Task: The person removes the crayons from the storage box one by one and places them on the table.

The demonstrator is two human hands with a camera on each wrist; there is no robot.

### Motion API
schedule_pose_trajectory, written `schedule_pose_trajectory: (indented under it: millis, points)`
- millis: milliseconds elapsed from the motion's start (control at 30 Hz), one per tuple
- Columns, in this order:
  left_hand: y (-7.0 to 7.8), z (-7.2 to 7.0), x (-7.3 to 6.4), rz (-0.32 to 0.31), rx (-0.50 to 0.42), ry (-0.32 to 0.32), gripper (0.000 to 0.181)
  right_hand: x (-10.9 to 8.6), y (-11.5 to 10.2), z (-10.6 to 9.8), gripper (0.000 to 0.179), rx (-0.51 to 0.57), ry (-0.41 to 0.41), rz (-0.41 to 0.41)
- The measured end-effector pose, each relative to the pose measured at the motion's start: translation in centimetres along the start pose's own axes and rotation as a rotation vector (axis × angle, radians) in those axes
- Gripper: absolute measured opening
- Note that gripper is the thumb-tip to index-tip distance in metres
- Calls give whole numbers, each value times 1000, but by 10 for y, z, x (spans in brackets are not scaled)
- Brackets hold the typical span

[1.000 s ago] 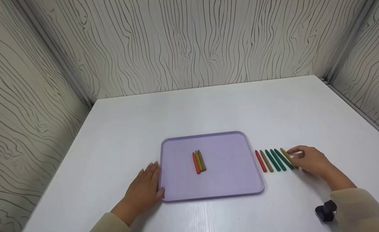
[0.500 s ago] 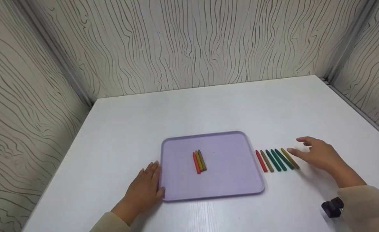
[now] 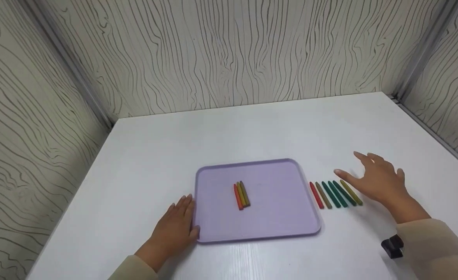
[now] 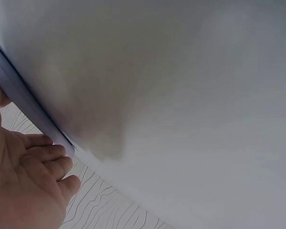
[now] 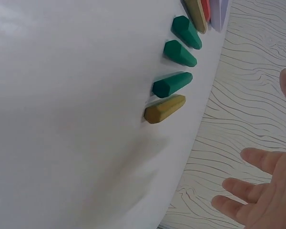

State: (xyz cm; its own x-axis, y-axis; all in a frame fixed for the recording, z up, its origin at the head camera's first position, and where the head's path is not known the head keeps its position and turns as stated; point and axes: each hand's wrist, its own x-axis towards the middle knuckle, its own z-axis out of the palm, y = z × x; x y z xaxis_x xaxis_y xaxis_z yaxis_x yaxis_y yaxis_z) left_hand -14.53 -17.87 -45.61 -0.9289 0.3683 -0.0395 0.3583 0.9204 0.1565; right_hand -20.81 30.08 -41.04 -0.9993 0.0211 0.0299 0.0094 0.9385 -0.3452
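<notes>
My left hand [image 3: 173, 229] lies flat with fingers extended along the left edge of a lilac tray [image 3: 279, 198], its thumb at the rim. On the tray three crayons lie side by side: orange-red [image 3: 238, 197], yellow [image 3: 241, 193] and brown [image 3: 245, 193]. To the right of the tray runs a row of crayons: a red one [image 3: 316, 195], a brown one [image 3: 323, 195], three green ones [image 3: 331, 194] and a dark yellow one [image 3: 351, 192]. Holding nothing, my right hand [image 3: 380, 179] hovers beyond the yellow crayon [image 5: 164, 109] with fingers and thumb spread.
Everything lies on a white table [image 3: 252, 132]. Panels with a wood-grain pattern [image 3: 229, 54] enclose it at the back and both sides. A small black device [image 3: 393, 246] sits at the right sleeve [image 3: 433, 243].
My right hand has let go of the dark yellow crayon at the row's right end and lifted away, its fingers spreading. The left hand and the tray stay put.
</notes>
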Motion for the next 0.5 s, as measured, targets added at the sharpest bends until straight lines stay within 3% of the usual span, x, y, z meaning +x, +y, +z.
schedule_pose_trajectory:
  millis: [500]
  points:
    - [-2,2,2,16,0,29,66,12,-44,15,99,14,14,-79]
